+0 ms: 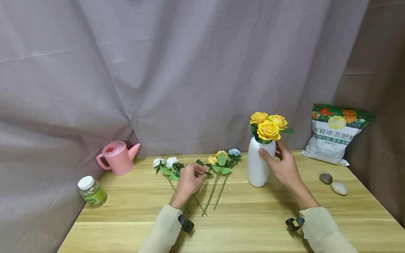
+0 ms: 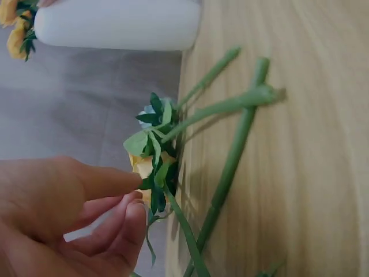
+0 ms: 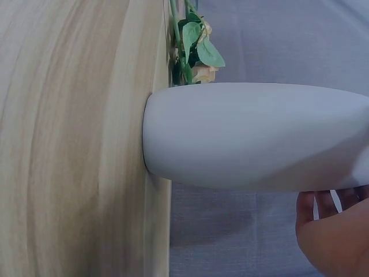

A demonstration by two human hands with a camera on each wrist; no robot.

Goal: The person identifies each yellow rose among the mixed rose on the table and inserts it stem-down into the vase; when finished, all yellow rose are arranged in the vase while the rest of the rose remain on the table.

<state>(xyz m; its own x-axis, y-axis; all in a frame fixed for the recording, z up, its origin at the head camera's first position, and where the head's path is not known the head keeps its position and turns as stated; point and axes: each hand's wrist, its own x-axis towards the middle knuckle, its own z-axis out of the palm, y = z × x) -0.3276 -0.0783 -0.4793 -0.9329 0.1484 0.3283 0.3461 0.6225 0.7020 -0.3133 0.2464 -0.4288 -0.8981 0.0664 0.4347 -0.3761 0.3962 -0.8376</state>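
Note:
A white vase (image 1: 257, 164) stands upright on the table with several yellow roses (image 1: 268, 129) in its mouth. My right hand (image 1: 285, 166) grips it near the neck, thumb on the front and fingers around the far side; in the right wrist view fingers (image 3: 326, 202) show along the vase's side. My left hand (image 1: 190, 178) is over the flowers lying to the left of the vase. Its fingertips pinch a green leaf of a lying yellow rose (image 2: 137, 167). Beside this lie a blue flower (image 1: 234, 152) and white flowers (image 1: 171, 162), their green stems (image 2: 233, 153) crossing on the wood.
A pink watering can (image 1: 121, 162) and a white-lidded jar (image 1: 95, 195) with a green label stand at the left. At the right back a fertilizer bag (image 1: 332, 138) leans by the curtain (image 1: 209, 72). Dark and white stones (image 1: 339, 188) lie in front of it.

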